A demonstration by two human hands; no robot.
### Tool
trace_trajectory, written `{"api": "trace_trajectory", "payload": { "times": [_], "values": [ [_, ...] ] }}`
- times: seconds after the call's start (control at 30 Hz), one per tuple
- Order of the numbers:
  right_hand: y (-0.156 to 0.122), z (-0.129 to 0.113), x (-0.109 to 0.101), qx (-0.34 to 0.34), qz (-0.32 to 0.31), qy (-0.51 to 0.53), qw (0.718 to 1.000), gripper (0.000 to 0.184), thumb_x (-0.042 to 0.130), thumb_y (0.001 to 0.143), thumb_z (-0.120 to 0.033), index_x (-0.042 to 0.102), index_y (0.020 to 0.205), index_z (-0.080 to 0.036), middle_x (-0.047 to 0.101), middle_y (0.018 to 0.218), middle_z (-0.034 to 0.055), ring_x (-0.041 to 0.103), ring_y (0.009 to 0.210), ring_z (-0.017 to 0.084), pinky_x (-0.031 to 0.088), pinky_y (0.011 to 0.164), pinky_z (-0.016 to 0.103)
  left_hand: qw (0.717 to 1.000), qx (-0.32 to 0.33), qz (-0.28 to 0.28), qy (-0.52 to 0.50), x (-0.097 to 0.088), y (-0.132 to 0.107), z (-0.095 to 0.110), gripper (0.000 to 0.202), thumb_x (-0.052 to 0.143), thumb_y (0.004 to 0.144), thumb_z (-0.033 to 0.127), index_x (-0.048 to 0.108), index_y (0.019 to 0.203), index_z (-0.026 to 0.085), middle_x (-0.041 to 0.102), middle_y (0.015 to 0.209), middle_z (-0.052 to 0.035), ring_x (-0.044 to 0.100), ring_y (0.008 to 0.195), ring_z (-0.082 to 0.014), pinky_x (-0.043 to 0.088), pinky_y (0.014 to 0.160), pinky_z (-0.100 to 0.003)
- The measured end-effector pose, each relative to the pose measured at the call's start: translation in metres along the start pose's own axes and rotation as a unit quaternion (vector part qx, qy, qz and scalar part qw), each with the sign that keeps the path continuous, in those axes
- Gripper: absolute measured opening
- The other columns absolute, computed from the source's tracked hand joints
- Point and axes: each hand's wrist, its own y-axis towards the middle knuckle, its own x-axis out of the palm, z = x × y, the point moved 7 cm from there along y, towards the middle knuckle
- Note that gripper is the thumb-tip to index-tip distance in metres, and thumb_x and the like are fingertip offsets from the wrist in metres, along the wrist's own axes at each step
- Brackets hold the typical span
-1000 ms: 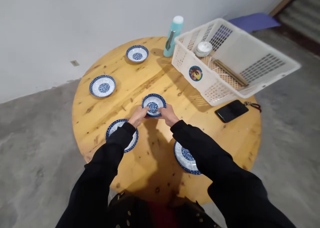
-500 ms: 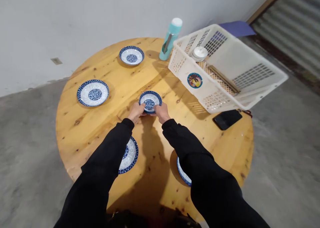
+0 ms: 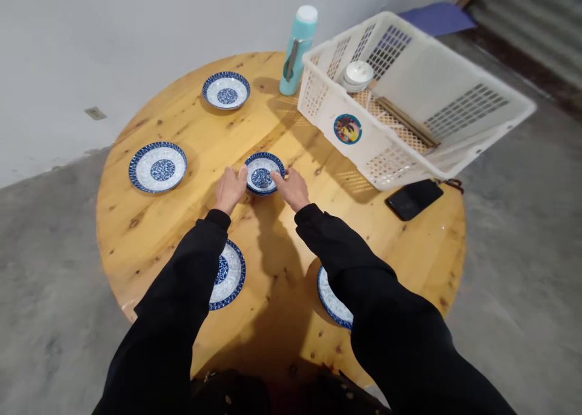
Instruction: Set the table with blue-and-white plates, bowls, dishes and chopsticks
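Observation:
A small stack of blue-and-white saucers [image 3: 264,173] rests in the middle of the round wooden table [image 3: 191,130]. My left hand [image 3: 230,188] lies at its left rim, thumb touching the edge, fingers loose and apart. At the right rim, my right hand [image 3: 291,187] has its fingers stretched out, the index tip against the saucers. Neither hand grips the stack. Single blue-and-white plates lie at the far side [image 3: 226,90] and at the left [image 3: 157,167]. Two more near plates, one [image 3: 227,275] and another [image 3: 331,303], are partly hidden under my black sleeves.
A white plastic basket [image 3: 422,93] stands tilted at the right, holding small white bowls [image 3: 357,75] and long sticks. A teal bottle [image 3: 295,51] stands behind it. A black phone [image 3: 413,198] lies near the table's right edge. Grey concrete floor surrounds the table.
My hands have set the saucer stack down a little farther from me and loosened their hold; the fingers now spread at its rim. The camera view shifted slightly.

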Motion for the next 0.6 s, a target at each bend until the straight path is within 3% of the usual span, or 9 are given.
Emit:
{"api": "trace_trajectory", "payload": {
  "times": [0.07,0.17,0.43,0.53,0.6],
  "values": [
    [-0.004,-0.009,-0.014,-0.036,0.041,-0.086,0.995,0.045,0.057,0.087,-0.054,0.059,0.111,-0.017,0.071,0.101,0.0159,0.064,0.109,0.037,0.051,0.094,0.053,0.997,0.031,0.026,0.069,-0.012,-0.002,0.009,0.037,0.045,0.095,0.051,0.058,0.112,0.021,0.073,0.104,-0.0133,0.066,0.109,-0.0329,0.049,0.095,-0.045],
    [-0.004,-0.012,-0.020,-0.055,0.062,-0.137,0.987,0.035,0.056,0.089,-0.046,0.056,0.111,-0.019,0.070,0.099,0.0159,0.063,0.109,0.038,0.048,0.094,0.053,0.992,0.046,0.018,0.119,-0.013,-0.002,0.019,0.026,0.050,0.093,0.037,0.059,0.113,0.022,0.072,0.104,-0.0118,0.065,0.110,-0.0343,0.048,0.095,-0.046],
    [0.004,-0.019,-0.015,-0.137,0.056,-0.021,0.989,0.010,0.052,0.094,-0.027,0.046,0.100,-0.022,0.061,0.096,0.0081,0.059,0.113,0.031,0.048,0.098,0.052,0.983,0.084,0.029,0.160,-0.010,-0.005,0.044,0.028,0.053,0.092,0.024,0.056,0.120,0.022,0.069,0.107,-0.0101,0.060,0.117,-0.0326,0.043,0.100,-0.047],
    [-0.011,-0.033,-0.041,-0.089,0.070,-0.089,0.990,0.006,0.047,0.094,-0.019,0.045,0.099,-0.020,0.056,0.096,0.0069,0.058,0.114,0.029,0.045,0.103,0.052,0.975,0.113,0.037,0.188,-0.019,-0.018,0.063,0.029,0.047,0.095,0.020,0.053,0.124,0.020,0.068,0.111,-0.0076,0.061,0.113,-0.0291,0.043,0.099,-0.046],
    [-0.023,-0.045,-0.070,-0.096,0.102,-0.143,0.980,0.004,0.045,0.094,-0.017,0.045,0.094,-0.020,0.053,0.094,0.0062,0.058,0.110,0.026,0.044,0.103,0.046,0.965,0.151,0.068,0.202,-0.028,-0.036,0.079,0.031,0.046,0.094,0.018,0.052,0.125,0.022,0.068,0.113,-0.0041,0.061,0.110,-0.0247,0.044,0.099,-0.042]
  ]
}}
